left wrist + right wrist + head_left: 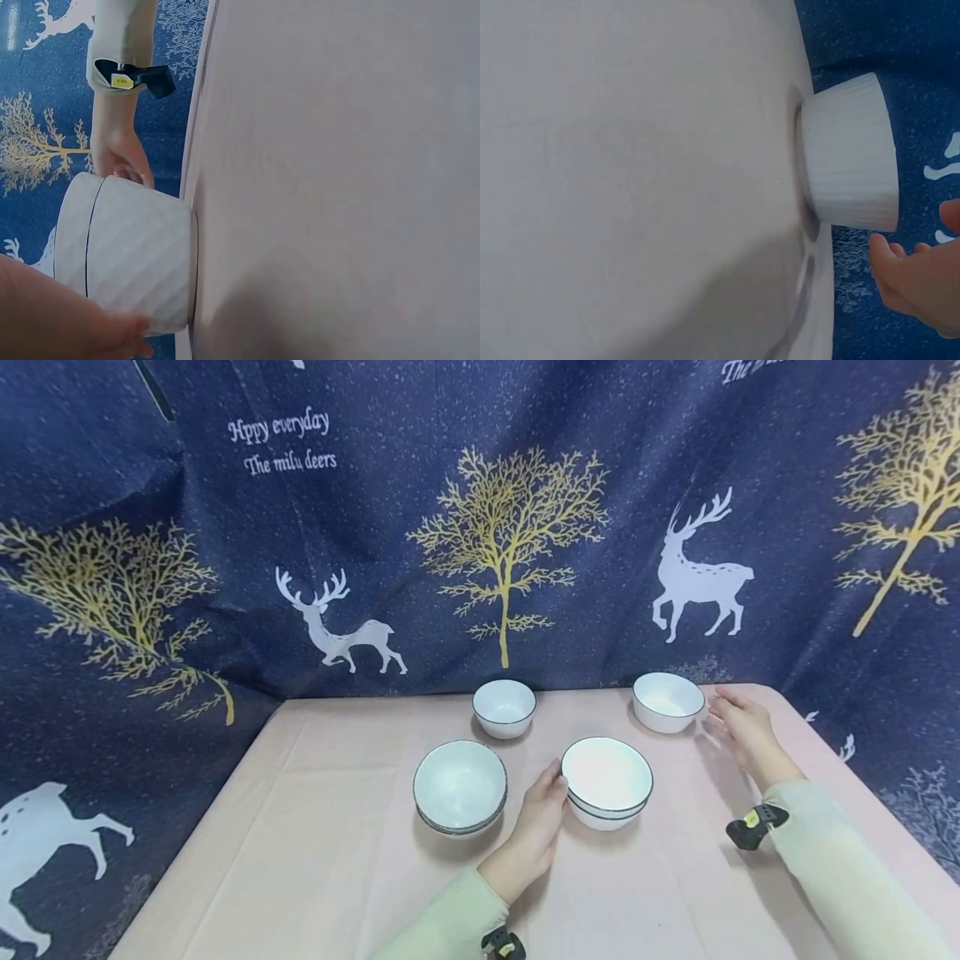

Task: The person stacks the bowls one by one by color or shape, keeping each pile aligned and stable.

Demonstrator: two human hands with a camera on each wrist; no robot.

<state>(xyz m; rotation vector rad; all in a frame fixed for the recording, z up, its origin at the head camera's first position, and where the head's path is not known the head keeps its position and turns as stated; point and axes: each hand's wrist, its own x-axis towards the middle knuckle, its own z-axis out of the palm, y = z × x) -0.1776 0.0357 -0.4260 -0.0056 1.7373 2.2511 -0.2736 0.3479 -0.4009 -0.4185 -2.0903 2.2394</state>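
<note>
My left hand [536, 818] is at the left side of two stacked white bowls [606, 785] with dark rims, its fingertips right at their wall. In the left wrist view the stacked bowls [139, 247] show a faceted outer wall, and the fingers [127, 330] lie along it without closing round it. At the back right, my right hand [750, 735] is beside a small ribbed white bowl [666, 714]. Its fingers are loosely bent near the rim, holding nothing; the right wrist view shows a gap between fingertips and the ribbed bowl [851, 157].
Left of my left hand stands another stack of bowls [459, 789] with dark speckled rims. A small white bowl [504, 710] sits behind it. Pink cloth covers the table [322, 827], and a dark blue curtain [450, 610] with deer and trees hangs along its back edge.
</note>
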